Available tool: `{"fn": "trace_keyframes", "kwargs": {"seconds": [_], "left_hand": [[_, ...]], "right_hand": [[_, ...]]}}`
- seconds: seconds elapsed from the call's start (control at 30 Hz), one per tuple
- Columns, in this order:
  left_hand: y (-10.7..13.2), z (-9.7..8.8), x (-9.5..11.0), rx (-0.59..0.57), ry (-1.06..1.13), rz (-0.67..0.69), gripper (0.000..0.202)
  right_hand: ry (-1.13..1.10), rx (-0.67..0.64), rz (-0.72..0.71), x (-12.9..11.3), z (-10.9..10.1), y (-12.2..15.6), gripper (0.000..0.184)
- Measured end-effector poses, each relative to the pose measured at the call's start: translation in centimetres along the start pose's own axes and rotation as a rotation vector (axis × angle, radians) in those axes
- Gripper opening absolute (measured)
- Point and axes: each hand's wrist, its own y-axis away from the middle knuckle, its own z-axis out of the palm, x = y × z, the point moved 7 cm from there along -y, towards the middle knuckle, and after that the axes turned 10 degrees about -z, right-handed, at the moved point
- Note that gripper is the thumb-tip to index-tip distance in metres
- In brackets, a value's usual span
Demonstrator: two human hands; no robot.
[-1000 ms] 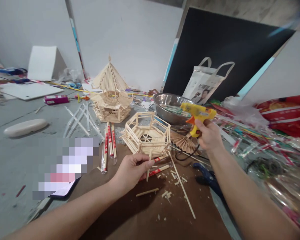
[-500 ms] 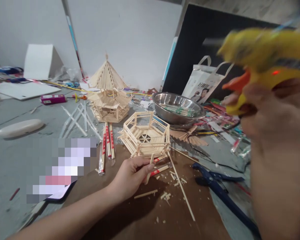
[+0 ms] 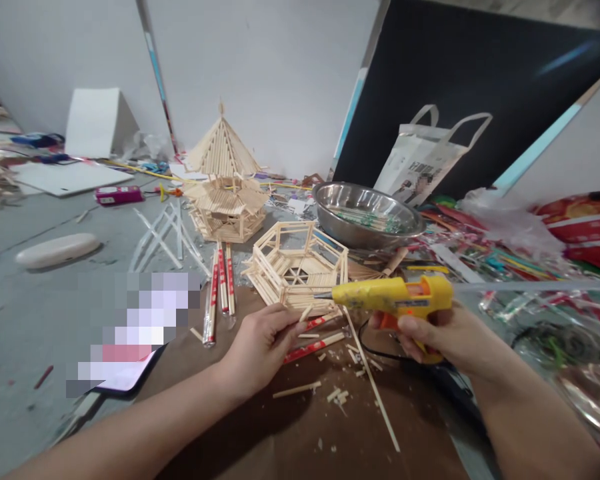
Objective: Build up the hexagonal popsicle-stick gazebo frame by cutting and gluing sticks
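My right hand (image 3: 425, 337) grips a yellow hot glue gun (image 3: 393, 293) by its handle, the nozzle pointing left and a clear glue stick trailing from its back. Between thumb and fingers of my left hand (image 3: 267, 340) is pinched a short wooden stick (image 3: 306, 312), close to the nozzle tip. Just behind my left hand stands a hexagonal frame (image 3: 300, 263) built of wooden sticks, with railings around an open middle. Whether nozzle and stick touch, I cannot tell. Below lie stick offcuts (image 3: 337, 397) and a long thin stick (image 3: 375, 387).
A tiered stick pagoda (image 3: 225, 187) stands behind, wrapped chopsticks (image 3: 211, 300) in front of it. A steel bowl (image 3: 370, 240) sits right of it. At left lie a phone (image 3: 125, 380) and a white oblong case (image 3: 57, 251). Plastic scraps (image 3: 520, 267) and a paper bag (image 3: 413, 160) are at right.
My right hand has brought the glue gun down and left, from the upper right to beside the short stick. My left hand still pinches that stick, now tilted differently.
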Motion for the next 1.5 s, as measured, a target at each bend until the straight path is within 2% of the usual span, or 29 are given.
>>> {"fn": "trace_keyframes", "kwargs": {"seconds": [0.13, 0.4, 0.6, 0.7, 0.83, 0.9, 1.07, 1.2, 1.5], "left_hand": [[0.0, 0.1, -0.2, -0.015, -0.043, 0.0, 0.024], [-0.1, 0.1, -0.2, -0.021, -0.045, -0.004, 0.026], [-0.1, 0.0, -0.3, -0.021, -0.021, -0.028, 0.028], [-0.1, 0.5, -1.0, -0.079, 0.112, -0.157, 0.031], [0.3, 2.3, -2.5, -0.264, 0.535, -0.471, 0.032], [0.4, 2.8, -2.5, -0.305, 0.723, -0.544, 0.03], [0.6, 3.1, -2.4, -0.33, 0.937, -0.584, 0.023], [0.5, 3.2, -2.3, -0.357, 0.974, -0.591, 0.022], [0.5, 3.1, -2.0, -0.364, 1.008, -0.599, 0.02]], "right_hand": [[-0.03, 0.007, -0.016, 0.5, -0.3, 0.1, 0.031], [0.049, 0.018, 0.053, 0.6, 0.5, 0.0, 0.04], [0.101, 0.042, 0.052, 0.9, 0.1, 0.1, 0.041], [0.121, 0.031, 0.033, 1.1, -0.1, 0.2, 0.041], [0.169, 0.054, 0.028, 1.0, -0.3, 0.4, 0.039], [0.198, 0.055, 0.024, 0.9, -0.2, 0.5, 0.037], [0.279, 0.037, -0.042, 0.3, 0.2, 0.5, 0.031], [0.309, 0.045, -0.095, 0.1, 0.2, 0.5, 0.028], [0.363, 0.013, -0.11, 0.2, 0.5, 0.7, 0.025]]}}
